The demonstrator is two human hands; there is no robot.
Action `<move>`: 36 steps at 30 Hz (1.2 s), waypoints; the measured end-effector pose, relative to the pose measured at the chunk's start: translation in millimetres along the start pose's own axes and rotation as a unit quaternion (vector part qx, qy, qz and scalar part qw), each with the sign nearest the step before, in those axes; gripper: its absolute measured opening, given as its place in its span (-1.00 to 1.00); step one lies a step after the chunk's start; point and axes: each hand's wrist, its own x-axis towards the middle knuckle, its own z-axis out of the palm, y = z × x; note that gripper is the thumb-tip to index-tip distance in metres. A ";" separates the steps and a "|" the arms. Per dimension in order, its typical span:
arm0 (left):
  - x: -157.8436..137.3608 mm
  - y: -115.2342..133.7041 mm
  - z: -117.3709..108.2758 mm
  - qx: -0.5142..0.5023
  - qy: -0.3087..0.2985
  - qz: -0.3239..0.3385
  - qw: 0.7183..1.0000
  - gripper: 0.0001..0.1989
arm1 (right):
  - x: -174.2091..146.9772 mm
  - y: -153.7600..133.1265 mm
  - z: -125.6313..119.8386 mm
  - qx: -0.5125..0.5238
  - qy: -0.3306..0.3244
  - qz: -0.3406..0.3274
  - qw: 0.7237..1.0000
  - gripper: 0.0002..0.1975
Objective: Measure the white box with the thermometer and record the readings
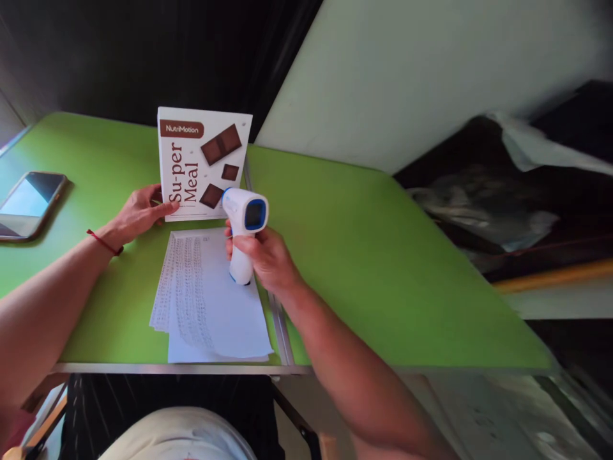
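My right hand (268, 259) is wrapped round the handle of a white and blue infrared thermometer (234, 203), whose small dark screen faces me. The thermometer's far end is in front of the lower right part of a white box (184, 160) printed with "Su-per Meal" and chocolate pieces. Upright on the table, the box is gripped at its lower left edge by my left hand (143, 209), thumb on the front and fingers partly hidden behind. Below the thermometer lie sheets of paper (215, 319) with rows of small writing.
On the left of the green table (359, 255) lies a phone (31, 204). A metal seam (280, 326) runs across the tabletop beside the papers. Behind stand a dark panel (143, 51) and a pale wall (383, 76). Dark bags and plastic (493, 204) fill the right side.
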 end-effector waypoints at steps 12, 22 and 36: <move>-0.2 0.6 -7.8 0.028 -0.061 -0.008 0.998 -0.54 | -1.9 12.4 30.3 0.078 0.006 0.084 0.993 -0.65; 1.1 0.7 -4.6 0.031 -0.064 -0.011 0.997 -0.49 | -0.9 17.7 33.0 0.060 0.027 0.079 0.995 -0.63; -0.6 4.1 -4.9 0.021 -0.064 -0.005 0.998 -0.58 | -0.9 15.0 33.1 0.065 0.034 0.091 0.993 -0.65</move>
